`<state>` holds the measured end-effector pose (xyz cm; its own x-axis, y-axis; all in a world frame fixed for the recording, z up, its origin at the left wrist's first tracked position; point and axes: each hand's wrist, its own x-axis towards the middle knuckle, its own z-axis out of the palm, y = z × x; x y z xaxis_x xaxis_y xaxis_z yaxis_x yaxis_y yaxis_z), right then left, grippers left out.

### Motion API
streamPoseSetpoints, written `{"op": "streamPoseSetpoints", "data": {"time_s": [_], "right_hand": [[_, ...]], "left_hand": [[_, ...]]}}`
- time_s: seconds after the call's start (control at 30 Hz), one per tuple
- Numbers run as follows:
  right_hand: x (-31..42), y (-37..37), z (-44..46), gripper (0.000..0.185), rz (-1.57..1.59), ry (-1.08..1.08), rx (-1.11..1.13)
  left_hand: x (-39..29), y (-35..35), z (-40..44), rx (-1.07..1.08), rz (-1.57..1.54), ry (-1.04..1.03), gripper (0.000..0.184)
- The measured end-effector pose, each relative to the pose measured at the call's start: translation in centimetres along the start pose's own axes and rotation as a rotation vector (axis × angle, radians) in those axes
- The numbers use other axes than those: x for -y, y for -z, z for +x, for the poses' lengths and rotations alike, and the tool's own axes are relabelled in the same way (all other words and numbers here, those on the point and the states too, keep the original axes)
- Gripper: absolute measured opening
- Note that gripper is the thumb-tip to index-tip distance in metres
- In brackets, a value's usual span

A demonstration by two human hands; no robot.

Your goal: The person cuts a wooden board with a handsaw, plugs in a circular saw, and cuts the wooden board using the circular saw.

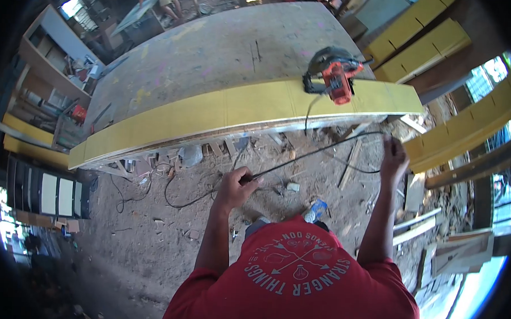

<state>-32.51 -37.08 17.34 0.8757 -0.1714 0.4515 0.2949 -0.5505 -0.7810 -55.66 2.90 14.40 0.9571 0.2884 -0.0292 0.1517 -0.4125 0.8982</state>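
A black power cord (318,150) stretches between my two hands, in front of my body. My left hand (237,188) is closed around it at the lower left end of the stretch. Higher up on the right, my right hand (394,158) is closed on the cord, which bends back beneath it in a loop. The orange and black circular saw (340,83) rests on a long yellow board (252,105), with a cord hanging from it over the board's edge. Neither hand touches the saw or the board.
The yellow board lies along the near edge of a large worn worktable (203,49). More yellow boards (462,120) stand at the right. Cord loops, wood offcuts and debris lie on the dirt floor (132,234). Another person (168,2) is at the far upper left.
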Motion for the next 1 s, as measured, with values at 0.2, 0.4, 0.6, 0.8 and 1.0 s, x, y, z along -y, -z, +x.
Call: {"op": "streamPoseSetpoints", "data": {"time_s": [0.2,0.4,0.6,0.8,1.0], "right_hand": [[2.8,2.2,-4.0,0.046,-0.415,0.354,-0.041],[10.4,-4.3,-15.2,0.042,0.005,0.153,1.039],[3.7,1.0,-14.0,0.034,-0.125,-0.115,0.639],[-4.2,12.6,-10.0,0.027,-0.407,-0.24,0.181],[-7.7,21.0,-9.9,0.044,-0.77,-0.455,-0.144]], "left_hand": [[-1.2,-3.2,0.3,0.222,0.074,-0.153,0.029],[-4.5,-7.2,0.4,0.371,-0.02,-0.349,0.044],[3.2,-2.4,0.3,0.366,0.173,-0.063,0.046],[11.2,2.4,-1.7,0.085,0.211,-0.009,0.037],[13.0,4.8,-2.0,-0.045,0.333,0.023,0.034]]}}
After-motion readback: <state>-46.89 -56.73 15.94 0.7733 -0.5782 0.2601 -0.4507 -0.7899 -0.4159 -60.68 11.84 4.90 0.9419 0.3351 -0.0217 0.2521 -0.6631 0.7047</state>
